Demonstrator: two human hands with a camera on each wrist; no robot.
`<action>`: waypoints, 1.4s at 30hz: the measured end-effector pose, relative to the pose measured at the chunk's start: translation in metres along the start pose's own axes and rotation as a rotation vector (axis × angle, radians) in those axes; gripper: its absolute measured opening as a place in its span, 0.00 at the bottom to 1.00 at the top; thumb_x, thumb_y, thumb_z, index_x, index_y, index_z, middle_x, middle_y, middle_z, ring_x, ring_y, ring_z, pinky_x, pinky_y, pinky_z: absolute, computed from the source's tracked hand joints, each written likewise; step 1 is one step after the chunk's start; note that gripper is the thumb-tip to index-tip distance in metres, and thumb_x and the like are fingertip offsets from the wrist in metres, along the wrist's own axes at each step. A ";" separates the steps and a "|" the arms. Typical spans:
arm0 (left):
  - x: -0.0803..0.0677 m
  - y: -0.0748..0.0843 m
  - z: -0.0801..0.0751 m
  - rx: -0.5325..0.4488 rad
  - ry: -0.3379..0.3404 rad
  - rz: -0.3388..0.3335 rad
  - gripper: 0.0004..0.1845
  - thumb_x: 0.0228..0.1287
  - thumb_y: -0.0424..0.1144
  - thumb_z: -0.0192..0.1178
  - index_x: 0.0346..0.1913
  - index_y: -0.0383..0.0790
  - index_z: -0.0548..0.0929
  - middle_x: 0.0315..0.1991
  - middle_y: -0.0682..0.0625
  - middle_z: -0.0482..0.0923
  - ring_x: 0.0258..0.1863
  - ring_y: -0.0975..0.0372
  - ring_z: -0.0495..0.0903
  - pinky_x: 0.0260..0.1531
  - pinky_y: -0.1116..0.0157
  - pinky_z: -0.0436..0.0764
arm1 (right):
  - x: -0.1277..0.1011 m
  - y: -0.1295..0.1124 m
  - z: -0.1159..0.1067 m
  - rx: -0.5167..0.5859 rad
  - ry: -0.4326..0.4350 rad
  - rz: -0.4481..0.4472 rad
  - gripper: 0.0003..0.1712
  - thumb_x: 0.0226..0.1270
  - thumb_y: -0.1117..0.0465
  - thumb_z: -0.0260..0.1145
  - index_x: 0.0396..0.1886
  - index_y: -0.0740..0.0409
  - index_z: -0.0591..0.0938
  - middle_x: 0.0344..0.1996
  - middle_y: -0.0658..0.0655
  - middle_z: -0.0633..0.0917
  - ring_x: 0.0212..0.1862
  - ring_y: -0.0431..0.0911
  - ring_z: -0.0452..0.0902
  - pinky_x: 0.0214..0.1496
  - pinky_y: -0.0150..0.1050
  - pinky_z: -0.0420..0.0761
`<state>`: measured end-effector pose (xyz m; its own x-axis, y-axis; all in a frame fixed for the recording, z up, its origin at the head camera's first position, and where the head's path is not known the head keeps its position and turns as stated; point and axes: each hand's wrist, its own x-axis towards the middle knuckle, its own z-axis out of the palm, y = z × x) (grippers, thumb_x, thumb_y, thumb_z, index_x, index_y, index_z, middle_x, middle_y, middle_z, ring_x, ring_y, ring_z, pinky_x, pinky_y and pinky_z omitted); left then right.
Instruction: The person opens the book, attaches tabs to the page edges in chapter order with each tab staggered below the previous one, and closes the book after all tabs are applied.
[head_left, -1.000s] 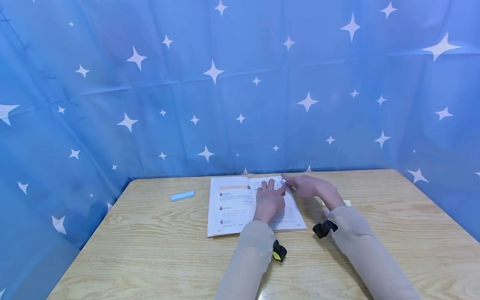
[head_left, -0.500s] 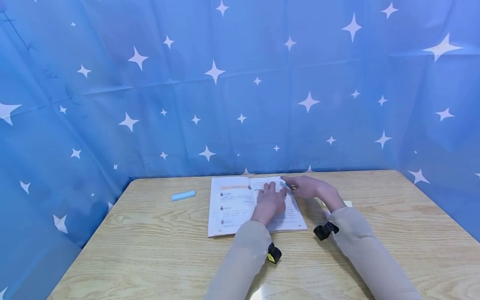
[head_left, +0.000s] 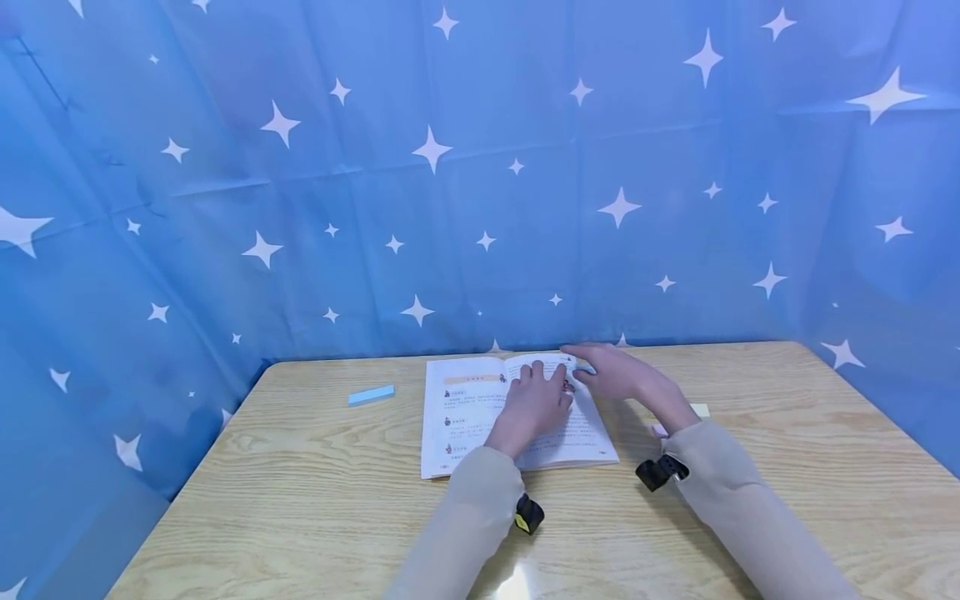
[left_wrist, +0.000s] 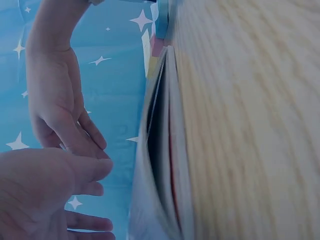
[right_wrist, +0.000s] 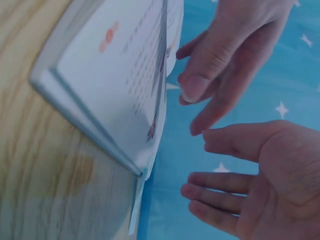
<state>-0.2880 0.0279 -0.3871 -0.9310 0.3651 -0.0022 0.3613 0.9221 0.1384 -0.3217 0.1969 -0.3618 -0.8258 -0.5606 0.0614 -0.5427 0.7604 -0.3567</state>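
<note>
An open book (head_left: 468, 417) with printed pages lies on the table. Over its right page is my left hand (head_left: 534, 404), fingers extended; in the left wrist view the left hand (left_wrist: 50, 192) appears above the page edges. At the book's far right corner is my right hand (head_left: 618, 372), its fingers reaching left. The right wrist view shows the right hand (right_wrist: 280, 175) with fingers apart and nothing between them, facing the left hand (right_wrist: 235, 60). A light blue strip (right_wrist: 136, 205) sticks out from the page edge, partly covered by my right hand in the head view.
A light blue bar-shaped piece (head_left: 371, 395) lies left of the book. Beside my right wrist are a pale yellow piece (head_left: 701, 410) and a pink piece (head_left: 659, 430), partly hidden by the arm. Behind the wooden table (head_left: 300, 500) hangs a blue star-patterned curtain (head_left: 525, 208).
The left forearm has shifted left, with the hand still over the right page. The light blue strip beside the right hand shows more clearly now. The whole head view has shifted slightly.
</note>
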 end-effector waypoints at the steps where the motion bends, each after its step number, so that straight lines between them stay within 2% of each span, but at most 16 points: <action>1: -0.002 -0.001 -0.001 -0.005 0.012 0.007 0.29 0.81 0.52 0.44 0.79 0.51 0.59 0.72 0.41 0.62 0.71 0.50 0.62 0.66 0.53 0.69 | -0.001 -0.001 0.000 -0.008 0.016 -0.007 0.27 0.77 0.65 0.57 0.72 0.69 0.69 0.67 0.74 0.71 0.70 0.71 0.61 0.69 0.65 0.63; 6: -0.010 -0.007 -0.007 -0.047 0.040 0.048 0.29 0.81 0.52 0.44 0.79 0.48 0.60 0.72 0.39 0.62 0.71 0.47 0.63 0.65 0.50 0.70 | -0.005 -0.009 -0.002 -0.019 0.072 -0.025 0.26 0.77 0.64 0.59 0.71 0.68 0.71 0.67 0.74 0.72 0.69 0.70 0.63 0.67 0.65 0.65; 11: -0.017 -0.016 -0.007 -0.100 0.049 0.076 0.30 0.81 0.53 0.46 0.79 0.47 0.61 0.74 0.38 0.60 0.73 0.46 0.61 0.68 0.46 0.67 | -0.010 -0.015 -0.002 -0.033 0.082 -0.019 0.27 0.77 0.62 0.60 0.71 0.67 0.71 0.66 0.74 0.71 0.68 0.70 0.65 0.65 0.65 0.69; 15: -0.022 -0.022 -0.008 -0.092 0.068 0.074 0.31 0.80 0.53 0.47 0.79 0.47 0.59 0.74 0.37 0.59 0.73 0.45 0.60 0.69 0.48 0.65 | -0.015 -0.017 0.000 -0.047 0.084 -0.013 0.27 0.77 0.61 0.61 0.71 0.66 0.71 0.67 0.74 0.71 0.68 0.70 0.66 0.64 0.65 0.70; 21: -0.033 -0.032 -0.010 -0.079 0.077 0.078 0.33 0.80 0.54 0.47 0.80 0.45 0.58 0.75 0.36 0.57 0.73 0.45 0.59 0.67 0.48 0.67 | -0.024 -0.021 0.001 -0.064 0.118 -0.072 0.28 0.76 0.61 0.63 0.71 0.66 0.72 0.65 0.74 0.73 0.64 0.69 0.71 0.61 0.62 0.74; 31: -0.055 -0.052 -0.009 -0.057 0.088 0.112 0.32 0.80 0.54 0.48 0.78 0.44 0.60 0.73 0.36 0.58 0.71 0.46 0.62 0.64 0.49 0.70 | -0.028 -0.029 0.001 -0.046 0.081 -0.083 0.28 0.78 0.58 0.61 0.72 0.64 0.71 0.67 0.73 0.72 0.66 0.68 0.70 0.62 0.63 0.73; 37: -0.067 -0.060 -0.010 -0.074 0.065 0.121 0.31 0.79 0.53 0.49 0.78 0.44 0.61 0.74 0.35 0.58 0.72 0.45 0.61 0.64 0.47 0.70 | -0.038 -0.030 0.003 -0.012 0.014 -0.063 0.30 0.78 0.56 0.60 0.73 0.63 0.70 0.69 0.72 0.69 0.69 0.68 0.66 0.64 0.64 0.70; 42: -0.077 -0.068 -0.013 -0.102 0.037 0.115 0.32 0.80 0.54 0.48 0.78 0.44 0.60 0.75 0.35 0.56 0.73 0.44 0.59 0.66 0.46 0.68 | -0.046 -0.030 0.006 -0.015 -0.011 -0.075 0.30 0.76 0.56 0.63 0.72 0.63 0.71 0.67 0.71 0.71 0.65 0.66 0.71 0.61 0.61 0.75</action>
<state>-0.2416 -0.0646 -0.3835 -0.8858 0.4607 0.0558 0.4600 0.8561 0.2356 -0.2668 0.1977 -0.3600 -0.7808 -0.6200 0.0772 -0.6056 0.7208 -0.3372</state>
